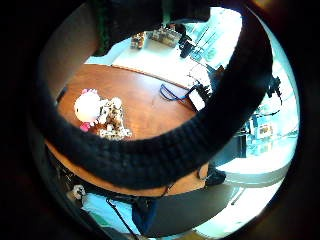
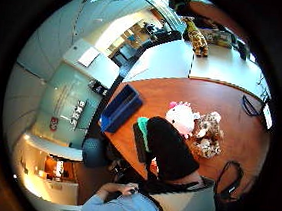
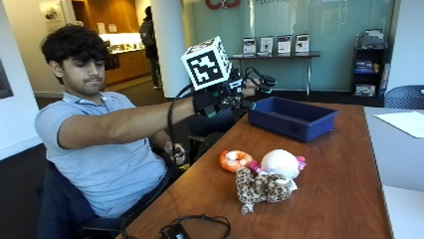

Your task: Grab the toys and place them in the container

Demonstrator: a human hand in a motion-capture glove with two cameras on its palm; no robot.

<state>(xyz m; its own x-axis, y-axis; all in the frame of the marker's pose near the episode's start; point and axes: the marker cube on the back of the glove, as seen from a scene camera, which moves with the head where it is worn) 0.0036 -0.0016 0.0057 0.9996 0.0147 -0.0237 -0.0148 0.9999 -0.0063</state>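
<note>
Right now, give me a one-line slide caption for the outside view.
Gloved right hand raised above the table, beside the blue container; three plush toys wait untouched.

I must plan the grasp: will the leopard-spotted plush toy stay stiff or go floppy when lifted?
Probably floppy: the leopard-spotted plush toy lies slumped on the table, legs splayed. Likely light and soft, being fabric. Unlikely to roll; it leans against the white plush toy.

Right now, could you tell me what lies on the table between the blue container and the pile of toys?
Nothing: in the outside view, only bare wooden table separates the blue container from the toys.
</note>
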